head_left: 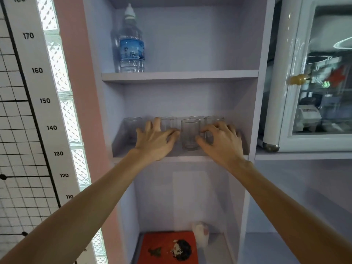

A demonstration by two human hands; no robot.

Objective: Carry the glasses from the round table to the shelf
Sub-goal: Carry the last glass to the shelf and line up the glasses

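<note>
Left hand (154, 140) is splayed wide and holds nothing. Right hand (221, 141) is curled by the rightmost glass (215, 121); I can't tell if it grips. The front glass (190, 134) stands between the hands, other glasses (169, 122) past the fingertips. My read: the row sits deep on the shelf (123, 146), leaving front room.

I am watching through one wide-angle camera worn on the person's head, facing straight into the shelf unit (180, 76) from close up, roughly level with its middle shelf (122, 147). Both arms are reaching in from the bottom corners, and the height chart (44, 101) and glass-door cabinet (285, 92) are bowing at the edges.
</note>
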